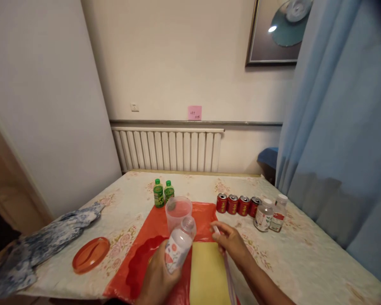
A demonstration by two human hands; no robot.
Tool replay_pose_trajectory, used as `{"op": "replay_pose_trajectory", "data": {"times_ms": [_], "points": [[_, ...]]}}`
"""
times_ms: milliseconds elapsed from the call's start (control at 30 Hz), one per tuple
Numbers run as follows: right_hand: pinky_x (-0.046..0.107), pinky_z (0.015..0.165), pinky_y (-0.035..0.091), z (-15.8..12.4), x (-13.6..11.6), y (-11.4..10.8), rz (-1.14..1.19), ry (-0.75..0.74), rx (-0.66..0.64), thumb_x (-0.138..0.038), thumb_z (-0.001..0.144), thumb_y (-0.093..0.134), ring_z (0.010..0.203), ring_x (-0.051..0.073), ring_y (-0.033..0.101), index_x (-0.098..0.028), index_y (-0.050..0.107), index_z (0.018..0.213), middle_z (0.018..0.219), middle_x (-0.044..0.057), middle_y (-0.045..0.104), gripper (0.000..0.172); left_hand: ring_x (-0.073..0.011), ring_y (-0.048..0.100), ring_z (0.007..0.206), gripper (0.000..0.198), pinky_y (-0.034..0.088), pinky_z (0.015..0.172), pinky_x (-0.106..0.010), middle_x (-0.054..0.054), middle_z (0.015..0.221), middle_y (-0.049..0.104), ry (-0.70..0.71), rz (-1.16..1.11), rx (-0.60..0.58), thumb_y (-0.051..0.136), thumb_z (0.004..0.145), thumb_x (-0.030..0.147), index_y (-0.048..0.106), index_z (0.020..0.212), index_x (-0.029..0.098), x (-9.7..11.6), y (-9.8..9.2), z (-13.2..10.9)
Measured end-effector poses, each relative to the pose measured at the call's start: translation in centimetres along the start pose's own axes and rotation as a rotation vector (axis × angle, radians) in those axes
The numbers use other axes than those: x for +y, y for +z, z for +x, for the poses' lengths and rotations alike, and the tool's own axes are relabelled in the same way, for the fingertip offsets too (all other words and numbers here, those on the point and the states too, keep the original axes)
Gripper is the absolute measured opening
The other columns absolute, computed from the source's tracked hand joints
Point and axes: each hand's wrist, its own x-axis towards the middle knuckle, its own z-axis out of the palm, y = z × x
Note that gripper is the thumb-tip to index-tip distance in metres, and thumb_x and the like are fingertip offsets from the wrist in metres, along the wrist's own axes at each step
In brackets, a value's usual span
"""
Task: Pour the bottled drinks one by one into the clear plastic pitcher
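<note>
My left hand [160,271] is wrapped round a clear plastic bottle [179,245] with a flowered label. The bottle leans to the right, and its mouth is uncapped. Between the thumb and fingers of my right hand [230,241] is a small whitish bottle cap [216,229]. Just behind the bottle stands a translucent plastic tub [178,208] without a lid. A yellow cloth [208,273] lies below my right hand. Left of the bottle is a red scalloped tray [138,267], partly hidden by my left hand. Red plastic sheeting [203,214] lies beneath these things.
Two green-capped bottles [159,195] stand behind the tub. To the right are several red cans [232,204] in a row and two white-capped bottles [263,216]. An orange-red lid [91,255] and a blue-and-white cloth [60,235] lie left. A blue curtain [336,148] hangs at right.
</note>
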Motion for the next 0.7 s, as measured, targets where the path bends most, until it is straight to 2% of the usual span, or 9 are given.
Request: {"op": "replay_pose_trajectory", "data": {"times_ms": [100,200,300,433,700], "points": [[0.022,0.038,0.034,-0.2,6.4,1.4,0.024,0.143,-0.035,-0.045,0.064,0.067,0.037,0.007,0.044,-0.016,0.064,0.105,0.061,-0.005,0.059,0.051,-0.0258,0.066,0.103,0.049,0.051,0.090,-0.035,-0.011,0.112,0.069,0.033,0.115,-0.036,0.059,0.073,0.021,0.050,0.121,0.016,-0.5,-3.5,2.0],[0.021,0.036,0.031,-1.0,12.4,2.9,0.039,0.236,-0.073,-0.050,0.062,0.066,0.035,0.007,0.044,-0.015,0.063,0.103,0.056,-0.007,0.056,0.054,-0.0254,0.064,0.105,0.048,0.049,0.090,-0.033,-0.011,0.113,0.067,0.071,0.286,-0.064,0.059,0.074,0.019,0.050,0.121,0.017,-0.9,-6.4,4.0],[0.020,0.035,0.030,-1.8,16.2,3.8,0.052,0.280,-0.083,-0.054,0.060,0.066,0.034,0.006,0.043,-0.013,0.062,0.103,0.056,-0.006,0.055,0.060,-0.0262,0.062,0.109,0.048,0.047,0.092,-0.033,-0.011,0.115,0.066,0.114,0.496,-0.072,0.058,0.076,0.017,0.050,0.123,0.018,-1.3,-8.5,5.9],[0.020,0.036,0.030,-2.5,17.8,4.0,0.056,0.263,-0.062,-0.054,0.064,0.063,0.036,0.007,0.041,-0.011,0.062,0.108,0.051,-0.008,0.050,0.061,-0.0305,0.062,0.102,0.045,0.046,0.086,-0.037,-0.014,0.109,0.067,0.155,0.754,-0.087,0.055,0.077,0.019,0.052,0.122,0.014,-0.9,-10.5,8.1],[0.020,0.038,0.032,-3.0,17.3,3.2,0.104,0.242,-0.053,-0.055,0.068,0.061,0.038,0.009,0.043,-0.007,0.060,0.117,0.047,-0.007,0.050,0.068,-0.0316,0.059,0.100,0.036,0.042,0.082,-0.040,-0.014,0.105,0.066,0.270,1.030,-0.102,0.050,0.078,0.012,0.059,0.113,0.016,0.8,-12.3,11.2]]}}
